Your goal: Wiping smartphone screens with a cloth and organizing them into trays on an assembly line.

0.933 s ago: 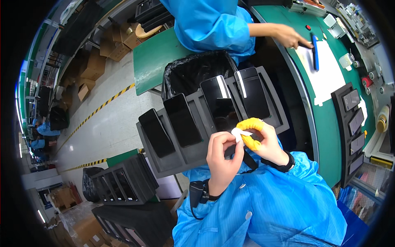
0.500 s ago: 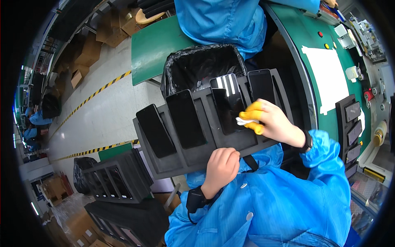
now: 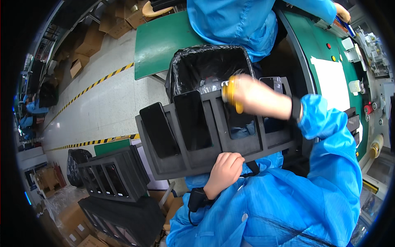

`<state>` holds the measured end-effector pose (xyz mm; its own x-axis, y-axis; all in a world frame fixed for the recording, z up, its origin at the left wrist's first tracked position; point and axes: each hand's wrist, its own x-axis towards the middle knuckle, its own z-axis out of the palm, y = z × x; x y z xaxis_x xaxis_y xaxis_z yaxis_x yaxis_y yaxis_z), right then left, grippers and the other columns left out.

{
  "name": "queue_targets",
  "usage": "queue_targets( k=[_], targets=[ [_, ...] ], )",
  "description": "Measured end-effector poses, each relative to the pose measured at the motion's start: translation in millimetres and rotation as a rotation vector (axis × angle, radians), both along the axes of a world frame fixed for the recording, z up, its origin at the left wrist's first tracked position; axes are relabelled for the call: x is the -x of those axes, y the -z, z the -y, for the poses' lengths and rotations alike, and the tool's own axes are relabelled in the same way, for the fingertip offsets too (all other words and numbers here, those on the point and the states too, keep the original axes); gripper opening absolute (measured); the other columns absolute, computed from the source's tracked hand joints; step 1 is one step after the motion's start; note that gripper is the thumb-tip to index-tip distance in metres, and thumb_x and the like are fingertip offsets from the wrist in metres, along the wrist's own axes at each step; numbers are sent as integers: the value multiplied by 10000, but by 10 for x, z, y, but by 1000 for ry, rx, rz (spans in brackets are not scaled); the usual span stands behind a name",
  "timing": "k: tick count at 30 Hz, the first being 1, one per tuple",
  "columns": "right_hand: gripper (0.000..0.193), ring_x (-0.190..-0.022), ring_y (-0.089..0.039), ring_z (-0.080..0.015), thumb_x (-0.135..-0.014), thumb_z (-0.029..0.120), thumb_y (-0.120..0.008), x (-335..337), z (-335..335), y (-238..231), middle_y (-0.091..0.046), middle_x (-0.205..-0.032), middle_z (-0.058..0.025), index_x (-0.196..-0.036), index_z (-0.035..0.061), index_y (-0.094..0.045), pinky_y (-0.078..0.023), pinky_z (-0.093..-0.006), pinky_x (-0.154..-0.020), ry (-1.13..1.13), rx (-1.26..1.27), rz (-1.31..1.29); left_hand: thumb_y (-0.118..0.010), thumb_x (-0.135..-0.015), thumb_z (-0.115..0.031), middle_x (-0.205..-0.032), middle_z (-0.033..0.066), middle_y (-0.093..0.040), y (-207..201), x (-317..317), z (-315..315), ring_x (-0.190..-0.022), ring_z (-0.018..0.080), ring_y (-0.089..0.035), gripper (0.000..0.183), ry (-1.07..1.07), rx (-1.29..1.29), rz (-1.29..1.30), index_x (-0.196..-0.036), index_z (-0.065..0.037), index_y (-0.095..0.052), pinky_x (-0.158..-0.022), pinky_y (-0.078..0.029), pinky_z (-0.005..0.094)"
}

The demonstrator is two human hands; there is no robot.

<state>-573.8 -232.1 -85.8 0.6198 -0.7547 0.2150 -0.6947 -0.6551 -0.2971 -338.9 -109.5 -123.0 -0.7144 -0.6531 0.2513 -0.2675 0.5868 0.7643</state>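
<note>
Four dark phones lie in one black foam tray (image 3: 198,159), a single phone to each of its four long slots; counting from the person's left, the first phone (image 3: 159,131) and second phone (image 3: 192,121) are in full view, the third phone (image 3: 242,131) is partly covered by the right hand (image 3: 247,92), and the fourth phone (image 3: 270,82) is crossed by the right wrist.

The right hand, blurred, has its fingers drawn together on one white wad (image 3: 224,89) over the upper part of the third phone; at least two of its digits wear yellow covers; contact with the glass cannot be told.

The left hand (image 3: 225,168) lies with fingers together and curled on the tray's near edge; its thumb is hidden, so I cannot tell whether it clamps the foam.

Beyond the tray stands one black-lined bin (image 3: 181,68); two green surfaces flank it, a tabletop (image 3: 164,45) at left and a long tabletop (image 3: 302,35) at right; on the latter lie one white sheet (image 3: 331,82), one red button (image 3: 328,46) and two yellow pieces (image 3: 333,58); one co-worker (image 3: 232,24) in blue is there.
</note>
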Motion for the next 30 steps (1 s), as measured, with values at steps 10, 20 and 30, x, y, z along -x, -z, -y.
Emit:
queue_targets(
  k=[10,20,30],
  targets=[
    [224,-818,-575,-346,-713,50,-659,372,372,65,-574,-852,-155,-931,11,-619,-483,-395,-699,229,83,112,-653,-739,-16,-884,67,-605,3,42,-21,-828,249,-579,124,-35,-7,-6,-856,-41,-621,-785,-447,366],
    [225,-846,-574,-355,-703,-20,-627,744,355,168,-578,-871,-179,-923,13,-596,-486,-413,-727,321,99,145,-657,-727,-11,-867,59,-612,-22,68,-21,-805,241,-586,125,-32,4,-1,-841,-51,-626,-776,-450,363],
    [204,-822,-574,-348,-689,11,-633,722,255,181,-591,-857,-156,-887,20,-583,-478,-398,-733,307,52,172,-662,-718,-5,-868,57,-622,-15,77,-77,-807,242,-592,130,-36,-20,11,-837,-48,-631,-773,-452,361]
  ],
)
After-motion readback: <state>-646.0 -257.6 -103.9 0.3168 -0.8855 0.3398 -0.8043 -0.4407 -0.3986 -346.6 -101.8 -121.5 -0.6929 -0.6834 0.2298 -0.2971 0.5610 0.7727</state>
